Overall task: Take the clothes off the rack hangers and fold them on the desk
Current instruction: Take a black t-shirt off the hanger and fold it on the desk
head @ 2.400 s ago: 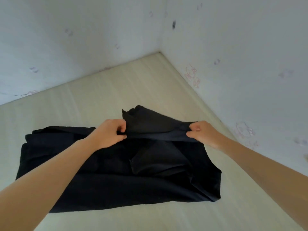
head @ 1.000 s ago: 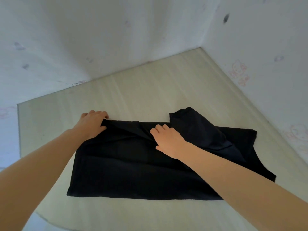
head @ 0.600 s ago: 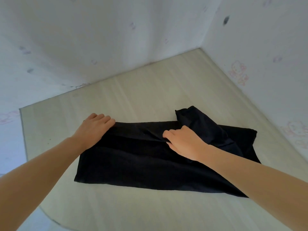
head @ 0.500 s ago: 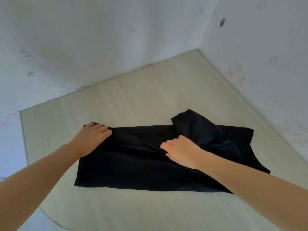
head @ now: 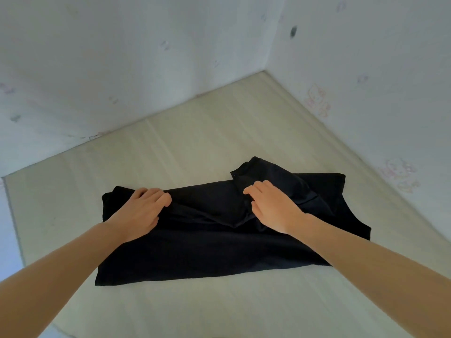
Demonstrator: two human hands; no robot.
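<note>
A black garment (head: pixel 207 254) lies spread on the pale wooden desk (head: pixel 195 147), folded into a wide band, with a bunched sleeve part sticking up at its far right. My left hand (head: pixel 141 211) grips the garment's far edge near the left end, fingers curled over the cloth. My right hand (head: pixel 271 206) pinches the same far edge near the middle, beside the bunched part. A raised fold of cloth runs between the two hands.
The desk sits in a corner. A white wall (head: pixel 122 69) closes the far side and another white wall (head: pixel 366 69) with faint pink drawings closes the right. The desk's left edge (head: pixel 12 215) drops off to the floor.
Both hands went from lying on the far edge to gripping it. They have drawn it toward me, raising a fold between them. The right hand shifted right.
</note>
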